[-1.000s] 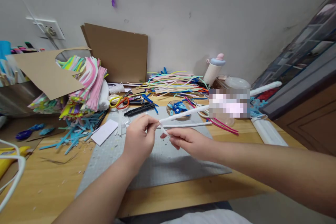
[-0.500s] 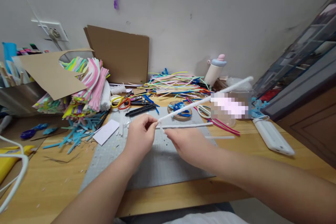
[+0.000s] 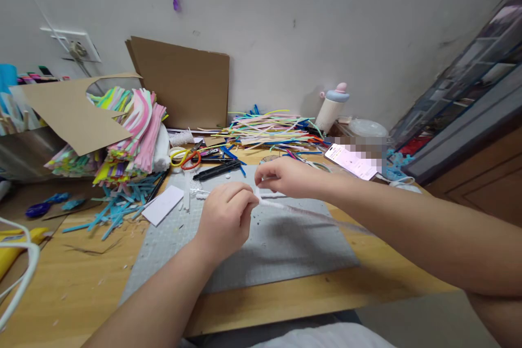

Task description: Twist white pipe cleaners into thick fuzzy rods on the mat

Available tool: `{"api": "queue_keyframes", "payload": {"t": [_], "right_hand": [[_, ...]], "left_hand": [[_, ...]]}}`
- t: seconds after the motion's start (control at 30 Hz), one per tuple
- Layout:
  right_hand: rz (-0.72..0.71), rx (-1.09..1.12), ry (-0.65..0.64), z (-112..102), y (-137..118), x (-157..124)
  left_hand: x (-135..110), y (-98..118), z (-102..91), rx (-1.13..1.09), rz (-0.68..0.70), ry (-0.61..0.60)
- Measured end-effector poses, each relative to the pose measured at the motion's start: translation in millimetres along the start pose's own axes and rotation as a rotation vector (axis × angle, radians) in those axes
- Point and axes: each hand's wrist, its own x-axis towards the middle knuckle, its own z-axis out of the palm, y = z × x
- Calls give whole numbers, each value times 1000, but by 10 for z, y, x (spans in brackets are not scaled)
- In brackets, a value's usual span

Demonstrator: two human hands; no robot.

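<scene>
My left hand (image 3: 228,220) is closed, its thumb and forefinger pinching a white pipe cleaner (image 3: 285,207) above the grey cutting mat (image 3: 285,266). From that pinch the long part runs right and slightly down, blurred, passing below my right forearm. My right hand (image 3: 287,176) is just above and to the right, its fingers curled together on a short white end of the pipe cleaner by the left fingertips. The fingertips partly hide this end. Another white strip (image 3: 271,194) lies on the mat behind my hands, partly covered by them.
Scissors (image 3: 185,159), a black pen-like tool (image 3: 216,170) and a white card (image 3: 163,205) lie to the left. Coloured pipe cleaners (image 3: 269,130) are heaped at the back, with bundles (image 3: 138,141) at left. A bottle (image 3: 331,109) and a phone (image 3: 353,162) stand or lie at right.
The long part of the pipe cleaner has swung from pointing up and right to slanting down and right. My right hand has risen from below the pinch to above it. My left hand stays closed.
</scene>
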Motion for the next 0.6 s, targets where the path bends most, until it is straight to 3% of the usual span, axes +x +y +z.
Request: {"api": "queue_keyframes", "payload": {"t": [0.1, 0.2, 0.3, 0.47, 0.6], "right_hand": [[47, 353, -190, 195, 160, 29], [108, 713, -255, 381, 225, -60], [117, 848, -264, 480, 198, -205], [58, 709, 94, 606, 51, -361], [-125, 340, 297, 716, -129, -415]], "left_hand": [[-6, 7, -11, -6, -27, 60], [3, 9, -22, -45, -91, 111], [30, 13, -45, -123, -143, 133], [76, -4, -70, -190, -224, 184], [63, -45, -24, -150, -274, 198]]}}
